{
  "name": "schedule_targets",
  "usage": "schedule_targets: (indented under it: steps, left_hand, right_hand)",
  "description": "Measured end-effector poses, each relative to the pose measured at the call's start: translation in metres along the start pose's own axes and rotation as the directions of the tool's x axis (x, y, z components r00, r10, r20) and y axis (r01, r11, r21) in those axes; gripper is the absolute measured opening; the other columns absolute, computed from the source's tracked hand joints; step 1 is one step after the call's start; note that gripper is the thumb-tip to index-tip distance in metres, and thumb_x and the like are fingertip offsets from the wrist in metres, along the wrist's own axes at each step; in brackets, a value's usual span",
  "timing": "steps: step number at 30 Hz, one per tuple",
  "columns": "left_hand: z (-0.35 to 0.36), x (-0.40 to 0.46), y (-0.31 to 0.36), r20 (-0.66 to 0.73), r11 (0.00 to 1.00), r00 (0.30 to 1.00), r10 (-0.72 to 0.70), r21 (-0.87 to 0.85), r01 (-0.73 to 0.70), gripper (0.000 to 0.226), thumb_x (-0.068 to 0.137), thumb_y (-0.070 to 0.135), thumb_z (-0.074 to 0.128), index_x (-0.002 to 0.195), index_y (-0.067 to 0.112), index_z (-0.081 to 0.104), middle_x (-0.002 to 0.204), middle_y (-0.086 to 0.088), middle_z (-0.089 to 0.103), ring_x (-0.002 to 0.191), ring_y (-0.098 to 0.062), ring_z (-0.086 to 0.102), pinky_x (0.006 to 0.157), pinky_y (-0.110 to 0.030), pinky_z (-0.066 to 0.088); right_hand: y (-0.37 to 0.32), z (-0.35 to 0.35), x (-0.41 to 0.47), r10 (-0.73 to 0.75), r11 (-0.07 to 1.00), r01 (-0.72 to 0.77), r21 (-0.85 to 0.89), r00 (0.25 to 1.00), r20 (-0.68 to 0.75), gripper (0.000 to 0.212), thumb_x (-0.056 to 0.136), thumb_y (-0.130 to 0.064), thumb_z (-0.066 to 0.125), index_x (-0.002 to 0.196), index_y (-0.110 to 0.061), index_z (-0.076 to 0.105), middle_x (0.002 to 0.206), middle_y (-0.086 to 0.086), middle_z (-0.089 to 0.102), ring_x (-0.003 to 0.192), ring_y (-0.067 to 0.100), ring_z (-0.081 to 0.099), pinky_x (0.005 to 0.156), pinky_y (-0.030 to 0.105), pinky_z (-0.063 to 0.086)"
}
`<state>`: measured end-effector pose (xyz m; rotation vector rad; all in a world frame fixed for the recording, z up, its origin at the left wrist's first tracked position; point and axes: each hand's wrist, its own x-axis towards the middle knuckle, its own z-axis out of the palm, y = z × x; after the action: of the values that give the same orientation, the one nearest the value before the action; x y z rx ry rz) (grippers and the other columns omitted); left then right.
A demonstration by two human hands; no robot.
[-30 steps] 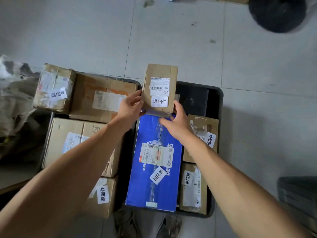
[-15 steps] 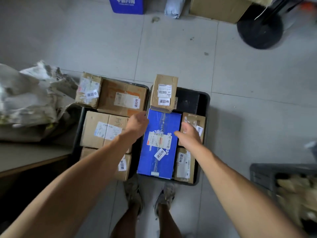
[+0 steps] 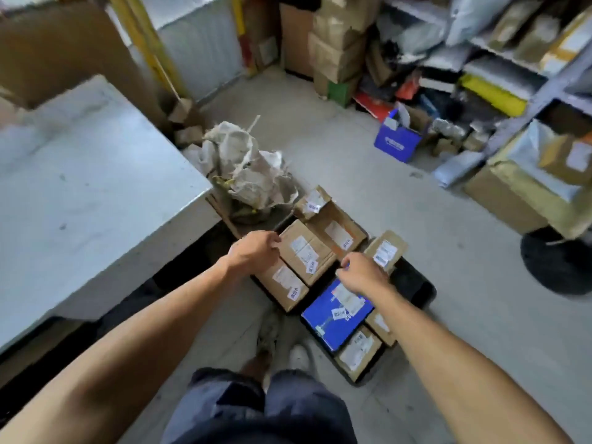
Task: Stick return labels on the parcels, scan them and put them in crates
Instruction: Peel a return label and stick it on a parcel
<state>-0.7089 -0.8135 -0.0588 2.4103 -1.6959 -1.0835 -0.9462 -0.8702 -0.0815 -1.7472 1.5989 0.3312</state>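
Two black crates stand on the floor in front of my feet, both packed with labelled parcels. The right crate (image 3: 419,291) holds a blue box (image 3: 333,318), a small upright cardboard box (image 3: 386,251) and other brown parcels. The left crate holds several brown boxes (image 3: 304,251) with white return stickers. My left hand (image 3: 253,251) hangs above the left crate's near corner, fingers loosely curled, holding nothing. My right hand (image 3: 362,272) hovers over the blue box's far end, also loosely curled and empty.
A grey table (image 3: 80,193) fills the left side. A crumpled sack (image 3: 246,168) lies beyond the crates. Shelves (image 3: 512,68) with parcels line the right; a blue bin (image 3: 397,144) and a black round base (image 3: 557,261) stand on the floor. My legs are below.
Both hands let go of the small upright box, left in the right crate, and drew back. The view rose and swung up, showing table and shelves.
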Motion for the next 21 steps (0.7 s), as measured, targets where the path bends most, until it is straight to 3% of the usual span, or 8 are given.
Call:
schedule_targets:
  steps: [4, 8, 12, 15, 21]
  left_hand:
    - [-0.031, -0.092, -0.072, -0.162, 0.964, 0.969, -0.188, 0.158, 0.214, 0.035, 0.093, 0.028, 0.05, 0.124, 0.022, 0.064, 0.125, -0.008, 0.062, 0.118, -0.032, 0.057, 0.094, -0.041, 0.05]
    - [-0.052, -0.197, -0.166, -0.31, 0.872, 0.842, -0.441, 0.075, 0.484, 0.034, 0.092, 0.029, 0.051, 0.121, 0.016, 0.062, 0.125, -0.011, 0.06, 0.121, -0.033, 0.054, 0.095, -0.042, 0.044]
    - [-0.051, -0.303, -0.244, -0.399, 0.741, 0.659, -0.638, -0.085, 0.666, 0.034, 0.091, 0.032, 0.053, 0.118, 0.014, 0.064, 0.123, -0.011, 0.061, 0.119, -0.033, 0.055, 0.089, -0.039, 0.046]
    - [-0.042, -0.374, -0.296, -0.379, 0.627, 0.524, -0.762, -0.231, 0.744, 0.033, 0.092, 0.033, 0.053, 0.118, 0.016, 0.063, 0.12, -0.011, 0.061, 0.115, -0.033, 0.056, 0.088, -0.041, 0.045]
    - [-0.011, -0.495, -0.395, -0.323, 0.426, 0.306, -0.895, -0.425, 0.799, 0.044, 0.093, 0.036, 0.05, 0.132, 0.016, 0.059, 0.126, -0.01, 0.058, 0.121, -0.032, 0.051, 0.095, -0.043, 0.044]
  right_hand:
    - [-0.093, 0.014, -0.015, -0.225, 0.885, 0.239, -0.4, 0.971, 0.082, 0.032, 0.085, -0.028, 0.056, 0.113, -0.014, 0.065, 0.117, 0.011, 0.067, 0.114, 0.034, 0.062, 0.088, 0.037, 0.051]
    - [-0.224, 0.046, -0.062, -0.559, 0.562, 0.541, -0.626, 0.806, 0.195, 0.028, 0.09, -0.025, 0.055, 0.115, -0.013, 0.059, 0.122, 0.011, 0.064, 0.12, 0.033, 0.055, 0.086, 0.038, 0.047]
    - [-0.345, 0.109, -0.121, -0.714, 0.263, 0.708, -0.655, 0.6, 0.361, 0.032, 0.091, -0.026, 0.053, 0.121, -0.015, 0.059, 0.124, 0.009, 0.062, 0.118, 0.032, 0.055, 0.084, 0.037, 0.044]
    - [-0.416, 0.167, -0.176, -0.787, 0.07, 0.782, -0.62, 0.425, 0.447, 0.034, 0.093, -0.031, 0.054, 0.122, -0.014, 0.06, 0.125, 0.011, 0.062, 0.12, 0.033, 0.054, 0.089, 0.038, 0.047]
    - [-0.516, 0.298, -0.281, -0.799, -0.158, 0.857, -0.49, 0.181, 0.573, 0.039, 0.089, -0.035, 0.056, 0.123, -0.017, 0.061, 0.124, 0.008, 0.064, 0.118, 0.03, 0.056, 0.088, 0.037, 0.049]
